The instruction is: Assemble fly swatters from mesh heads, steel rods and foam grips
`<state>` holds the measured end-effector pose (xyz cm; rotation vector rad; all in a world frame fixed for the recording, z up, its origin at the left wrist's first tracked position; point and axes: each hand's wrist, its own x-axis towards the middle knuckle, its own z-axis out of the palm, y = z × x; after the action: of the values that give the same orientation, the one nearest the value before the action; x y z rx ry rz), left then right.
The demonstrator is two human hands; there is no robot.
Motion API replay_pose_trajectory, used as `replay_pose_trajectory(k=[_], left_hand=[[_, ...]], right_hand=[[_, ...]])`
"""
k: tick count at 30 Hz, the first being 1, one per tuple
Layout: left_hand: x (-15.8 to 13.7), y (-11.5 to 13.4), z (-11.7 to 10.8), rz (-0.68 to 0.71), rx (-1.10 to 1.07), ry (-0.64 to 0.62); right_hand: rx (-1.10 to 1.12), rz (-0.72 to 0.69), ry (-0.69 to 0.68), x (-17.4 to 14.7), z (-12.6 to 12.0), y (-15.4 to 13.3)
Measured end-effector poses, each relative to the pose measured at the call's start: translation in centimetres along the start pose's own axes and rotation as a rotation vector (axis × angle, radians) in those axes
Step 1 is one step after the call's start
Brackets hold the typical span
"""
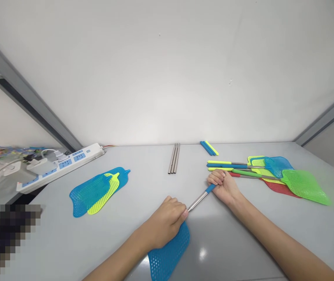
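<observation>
A blue fly swatter [171, 255] slants across the front of the table between both hands, its perforated head toward me. My left hand [169, 218] is closed where the head meets the metal rod [197, 201], hiding the joint. Around the blue handle at the rod's far end, my right hand [223, 185] is closed, covering most of that handle. Just beyond the right hand lies a pile of fly swatters [304, 185] in green, blue, yellow and red, handles pointing left.
Loose blue and yellow swatter heads [102, 195] lie at left. Three metal rods [174, 159] rest at the back middle, with blue and yellow handles [209, 148] right of them. A power strip [67, 166] with plugs runs along the left edge; a wall [167, 78] stands behind.
</observation>
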<state>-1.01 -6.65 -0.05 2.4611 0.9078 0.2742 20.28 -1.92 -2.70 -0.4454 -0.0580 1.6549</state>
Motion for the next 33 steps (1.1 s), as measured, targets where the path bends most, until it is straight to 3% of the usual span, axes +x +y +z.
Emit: replay_pose_trajectory(k=[16,33], left_hand=[[0.29,0.23,0.22,-0.017,0.036,0.050],[0.31,0.21,0.01,0.002,0.098,0.030]], right_hand=[[-0.064,0.014,-0.065,0.55,-0.45,-0.38],[0.018,0.085,0.011,0.40,-0.25,-0.65]])
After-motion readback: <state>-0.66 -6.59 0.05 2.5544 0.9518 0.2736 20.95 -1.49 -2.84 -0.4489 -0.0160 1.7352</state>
